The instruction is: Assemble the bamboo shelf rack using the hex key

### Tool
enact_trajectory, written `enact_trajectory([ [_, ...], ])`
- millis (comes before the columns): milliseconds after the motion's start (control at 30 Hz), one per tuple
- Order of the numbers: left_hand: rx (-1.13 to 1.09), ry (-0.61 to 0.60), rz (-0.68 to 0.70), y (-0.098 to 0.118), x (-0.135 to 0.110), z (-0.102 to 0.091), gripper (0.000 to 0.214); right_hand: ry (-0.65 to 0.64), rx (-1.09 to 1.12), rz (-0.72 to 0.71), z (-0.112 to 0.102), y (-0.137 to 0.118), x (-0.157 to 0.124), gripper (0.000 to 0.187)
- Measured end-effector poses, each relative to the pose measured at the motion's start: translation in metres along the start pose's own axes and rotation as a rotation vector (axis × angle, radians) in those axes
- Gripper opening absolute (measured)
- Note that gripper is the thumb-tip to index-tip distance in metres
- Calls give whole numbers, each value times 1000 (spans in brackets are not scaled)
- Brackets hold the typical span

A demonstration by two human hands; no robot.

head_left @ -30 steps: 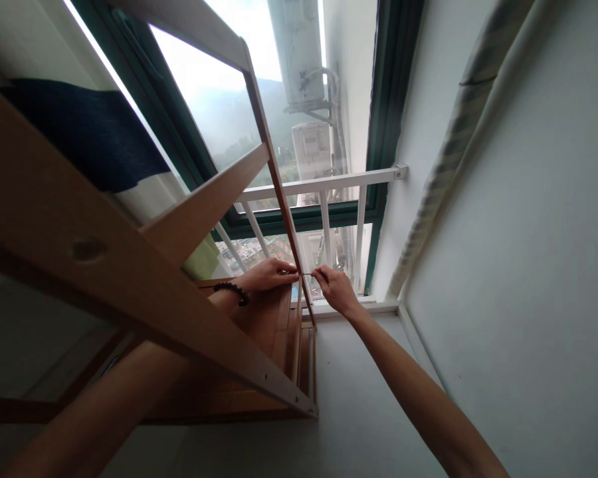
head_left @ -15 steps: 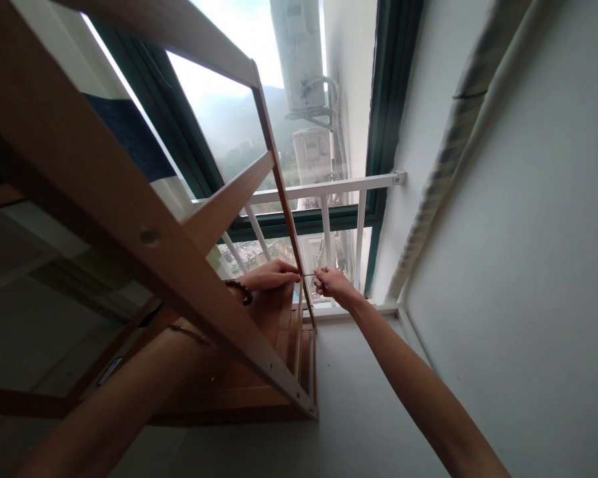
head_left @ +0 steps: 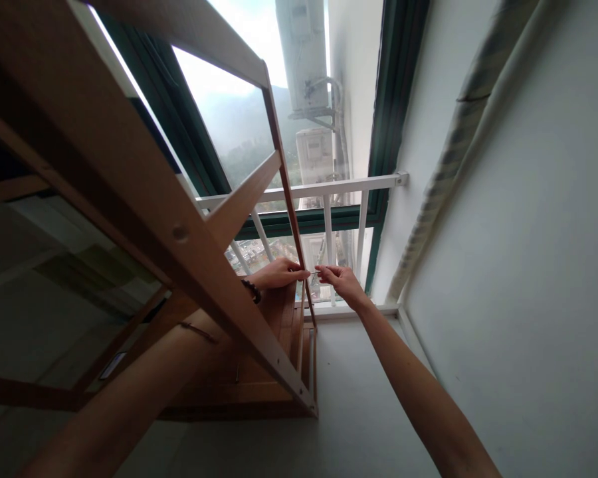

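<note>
A wooden frame (head_left: 214, 265) with slanting rails stands over a reddish-brown wooden surface (head_left: 274, 318) on the left. My left hand (head_left: 279, 273), with a beaded bracelet at the wrist, reaches behind the near rail and grips the narrow far post (head_left: 293, 219). Its fingertips reach just past that post's right side. To the right of the post, my right hand (head_left: 343, 282) pinches a thin metal rod (head_left: 315, 272), which looks like a hex key. The rod points left toward my left fingertips; whether it touches them or the post is too small to tell.
A green-framed window (head_left: 383, 99) with a white railing (head_left: 329, 189) lies behind the frame. White wall (head_left: 528, 265) and a gathered curtain (head_left: 443, 159) rise on the right. A phone-like object (head_left: 112, 366) rests at lower left.
My right hand has drawn slightly right, its fingers less curled. The rod no longer visibly reaches the post. My left fingertips now extend past the post. The view has shifted slightly.
</note>
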State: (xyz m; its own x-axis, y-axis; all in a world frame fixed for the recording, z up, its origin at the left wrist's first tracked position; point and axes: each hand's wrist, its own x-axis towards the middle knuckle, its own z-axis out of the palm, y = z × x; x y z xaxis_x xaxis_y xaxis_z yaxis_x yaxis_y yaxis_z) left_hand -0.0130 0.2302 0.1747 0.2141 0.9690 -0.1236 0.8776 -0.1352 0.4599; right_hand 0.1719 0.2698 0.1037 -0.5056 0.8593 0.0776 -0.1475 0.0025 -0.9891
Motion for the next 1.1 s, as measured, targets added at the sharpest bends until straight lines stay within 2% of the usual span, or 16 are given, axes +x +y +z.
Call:
enact_trajectory([
  [133, -54, 21, 40, -3, 1, 2, 51, -62, -5, -15, -6, 2, -1, 36],
  [233, -66, 39, 48, -5, 3, 4, 48, 10, -36, -38, -7, 4, 3, 38],
  [333, -104, 42, 44, -7, 6, 7, 42, 75, 53, -46, -6, 4, 5, 43],
  [433, -131, 31, 37, -9, 9, 9, 39, 77, 158, -15, -4, 6, 4, 35],
  [533, -117, 32, 26, -9, 10, 9, 39, 143, 188, 52, 0, 14, 2, 28],
  [633, -111, 37, 29, -7, 10, 8, 39, 172, 168, 140, 5, 20, 2, 33],
  [833, -62, 59, -2, -3, 11, 7, 36, 19, 238, 379, 4, 7, 6, 33],
  [900, -51, 56, -9, -1, 11, 7, 36, -62, 226, 337, -2, 3, 2, 35],
  [1000, -45, 49, -28, 4, 9, 6, 36, -227, 114, 162, -12, 3, -4, 37],
  [1033, -43, 47, -31, 5, 9, 6, 36, -260, 44, 101, -15, 5, -5, 38],
  [1100, -46, 48, -29, 5, 9, 6, 35, -241, -89, 5, -19, 9, -3, 39],
])
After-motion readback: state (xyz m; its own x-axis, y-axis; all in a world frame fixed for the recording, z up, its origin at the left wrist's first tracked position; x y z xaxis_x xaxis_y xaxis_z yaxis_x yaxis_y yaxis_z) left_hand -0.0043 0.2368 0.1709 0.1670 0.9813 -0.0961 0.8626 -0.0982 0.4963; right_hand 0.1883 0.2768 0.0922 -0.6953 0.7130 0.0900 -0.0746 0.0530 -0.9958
